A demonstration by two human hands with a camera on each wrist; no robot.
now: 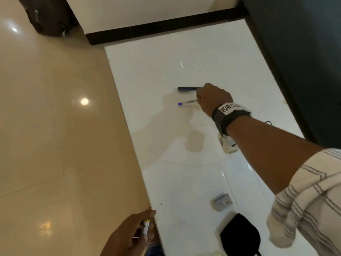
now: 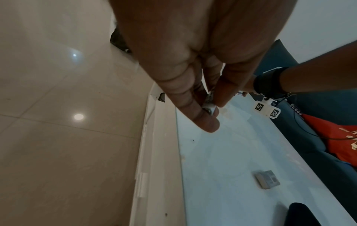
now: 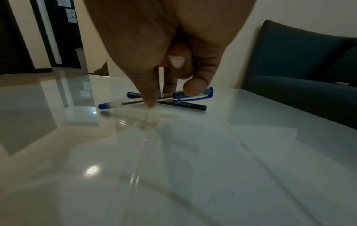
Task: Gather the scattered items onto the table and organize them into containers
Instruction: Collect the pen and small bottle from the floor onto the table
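Two pens lie far out on the white table (image 1: 166, 61): a dark pen (image 1: 187, 88) (image 3: 183, 105) and a clear pen with blue ends (image 1: 186, 103) (image 3: 123, 104) crossing over it. My right hand (image 1: 212, 98) (image 3: 154, 45) is down on them, thumb in front of the blue pen and a fingertip on its cap, pinching it. Something small and orange (image 3: 163, 65) is tucked in that palm. My left hand (image 1: 132, 235) (image 2: 193, 76) hovers at the table's near left edge, gripping a small white cylinder with a yellow end (image 1: 146, 227) (image 2: 210, 107).
A small grey box (image 1: 221, 202) (image 2: 267, 178) lies near the front of the table, beside a black object (image 1: 239, 235) (image 2: 301, 214). A dark blue sofa (image 1: 304, 52) (image 3: 299, 61) runs along the right edge, with red cloth (image 2: 338, 137) on it. A dark bag (image 1: 48, 17) sits on the tiled floor.
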